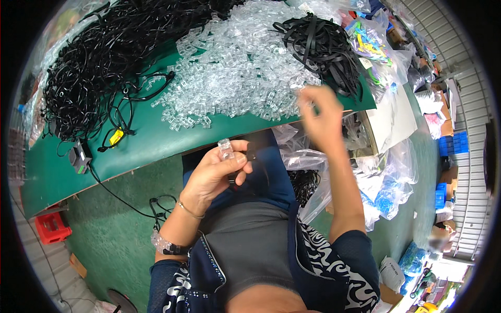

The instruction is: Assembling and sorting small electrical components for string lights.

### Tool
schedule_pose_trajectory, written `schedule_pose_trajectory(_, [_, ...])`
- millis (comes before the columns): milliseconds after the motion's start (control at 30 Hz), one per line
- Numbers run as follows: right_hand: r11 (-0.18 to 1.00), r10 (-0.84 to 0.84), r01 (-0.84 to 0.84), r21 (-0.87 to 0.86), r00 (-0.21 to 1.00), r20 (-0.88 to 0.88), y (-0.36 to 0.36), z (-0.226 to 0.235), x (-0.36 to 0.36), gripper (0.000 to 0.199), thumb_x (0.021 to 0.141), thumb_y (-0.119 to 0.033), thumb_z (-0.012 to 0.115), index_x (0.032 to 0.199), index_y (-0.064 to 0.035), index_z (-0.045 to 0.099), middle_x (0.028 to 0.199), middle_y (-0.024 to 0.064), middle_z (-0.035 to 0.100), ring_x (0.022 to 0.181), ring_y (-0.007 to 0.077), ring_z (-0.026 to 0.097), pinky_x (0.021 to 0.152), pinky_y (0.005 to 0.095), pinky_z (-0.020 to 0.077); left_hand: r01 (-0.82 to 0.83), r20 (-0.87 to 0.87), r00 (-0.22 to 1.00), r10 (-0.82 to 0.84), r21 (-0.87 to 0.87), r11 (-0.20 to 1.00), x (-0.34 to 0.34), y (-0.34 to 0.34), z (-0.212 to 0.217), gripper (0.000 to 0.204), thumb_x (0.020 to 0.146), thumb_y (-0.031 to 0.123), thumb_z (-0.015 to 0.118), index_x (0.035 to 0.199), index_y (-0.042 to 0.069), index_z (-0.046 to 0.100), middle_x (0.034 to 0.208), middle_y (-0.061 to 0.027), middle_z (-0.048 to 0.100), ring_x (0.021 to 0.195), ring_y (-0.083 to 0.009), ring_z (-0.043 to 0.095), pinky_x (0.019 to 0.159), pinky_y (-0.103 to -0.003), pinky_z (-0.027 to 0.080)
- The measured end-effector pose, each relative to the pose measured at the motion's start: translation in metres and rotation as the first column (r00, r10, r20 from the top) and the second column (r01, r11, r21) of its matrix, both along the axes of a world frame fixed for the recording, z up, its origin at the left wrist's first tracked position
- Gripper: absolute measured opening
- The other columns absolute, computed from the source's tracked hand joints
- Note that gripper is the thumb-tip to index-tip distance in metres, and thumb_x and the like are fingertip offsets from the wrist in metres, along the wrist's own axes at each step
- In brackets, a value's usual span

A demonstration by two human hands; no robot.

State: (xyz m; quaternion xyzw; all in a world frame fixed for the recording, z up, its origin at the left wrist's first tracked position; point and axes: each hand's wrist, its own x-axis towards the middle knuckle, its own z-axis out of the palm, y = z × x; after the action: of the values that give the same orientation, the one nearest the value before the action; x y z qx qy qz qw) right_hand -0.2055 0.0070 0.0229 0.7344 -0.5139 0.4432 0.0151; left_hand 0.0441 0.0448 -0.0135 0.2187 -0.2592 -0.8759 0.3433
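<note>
My left hand is raised over my lap, its thumb and fingers closed on a small clear plastic buckle. At the same fingertips is a dark strap-like piece, partly hidden by the fingers and hard to make out. My right hand is at the right front of a heap of clear plastic buckles on the green table. Its fingers are curled together and slightly blurred; whatever is between them cannot be made out. Just beyond it lies a bundle of flat black straps.
Tangled black cords cover the left of the green table. A small dark box with a cable sits near its front edge. Clear plastic bags lie right of my legs. A red stool stands at the lower left.
</note>
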Motion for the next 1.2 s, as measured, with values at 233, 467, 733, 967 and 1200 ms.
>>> schedule_pose_trajectory(233, [0.863, -0.436, 0.501, 0.065, 0.803, -0.406, -0.083, -0.042, -0.119, 0.018, 0.077, -0.014, 0.060, 0.094, -0.0146, 0.062, 0.082, 0.0099, 0.059, 0.075, 0.0300, 0.059, 0.062, 0.0392, 0.0480, 0.129, 0.070, 0.989, -0.131, 0.020, 0.991, -0.019, 0.016, -0.005, 0.023, 0.082, 0.012, 0.060, 0.100, -0.001, 0.056, 0.074, -0.0083, 0.061, 0.055, -0.0131, 0.051, 0.053, -0.022, 0.041])
schedule_pose_trajectory(467, [0.915, -0.398, 0.378, 0.142, 0.905, 0.153, -0.088, -0.033, -0.137, 0.012, 0.081, -0.008, 0.057, 0.093, -0.0073, 0.061, 0.077, 0.0087, 0.064, 0.063, 0.0176, 0.062, 0.058, 0.0279, 0.0477, 0.158, 0.074, 0.985, -0.158, 0.013, 0.987, -0.018, 0.017, -0.009, 0.022, 0.084, 0.012, 0.058, 0.101, -0.002, 0.056, 0.074, -0.0076, 0.060, 0.055, -0.0122, 0.050, 0.054, -0.023, 0.041])
schedule_pose_trajectory(733, [0.952, 0.132, -0.299, 0.057, 0.573, 0.808, 0.015, 0.041, -0.066, 0.027, 0.083, -0.011, 0.049, 0.100, 0.0094, 0.053, 0.091, 0.0211, 0.061, 0.083, 0.0283, 0.061, 0.078, 0.0341, 0.0482, 0.002, 0.002, 1.000, -0.002, 0.105, 0.994, -0.026, 0.015, -0.018, 0.029, 0.086, 0.022, 0.056, 0.107, 0.002, 0.054, 0.075, -0.0027, 0.053, 0.061, -0.0095, 0.045, 0.065, -0.027, 0.040])
schedule_pose_trajectory(967, [0.681, 0.287, -0.614, 0.399, 0.725, 0.626, 0.093, -0.028, 0.040, 0.014, 0.067, 0.002, 0.069, 0.079, -0.0002, 0.063, 0.079, 0.0095, 0.064, 0.072, 0.0172, 0.062, 0.064, 0.0261, 0.0480, -0.207, 0.001, 0.978, 0.207, -0.007, 0.978, -0.024, 0.012, -0.015, 0.023, 0.088, 0.019, 0.056, 0.103, 0.003, 0.054, 0.087, -0.0049, 0.057, 0.068, -0.0090, 0.047, 0.063, -0.022, 0.040])
schedule_pose_trajectory(1200, [0.605, -0.134, -0.695, 0.389, 0.393, 0.910, 0.106, -0.040, 0.083, 0.022, 0.079, 0.003, 0.061, 0.099, 0.0052, 0.053, 0.087, 0.0092, 0.061, 0.079, 0.0139, 0.061, 0.070, 0.0238, 0.0497, -0.221, 0.305, 0.894, 0.327, -0.334, 0.916, -0.013, 0.031, -0.009, 0.026, 0.088, 0.012, 0.053, 0.111, 0.000, 0.055, 0.086, -0.0018, 0.055, 0.071, -0.0060, 0.049, 0.059, -0.020, 0.041])
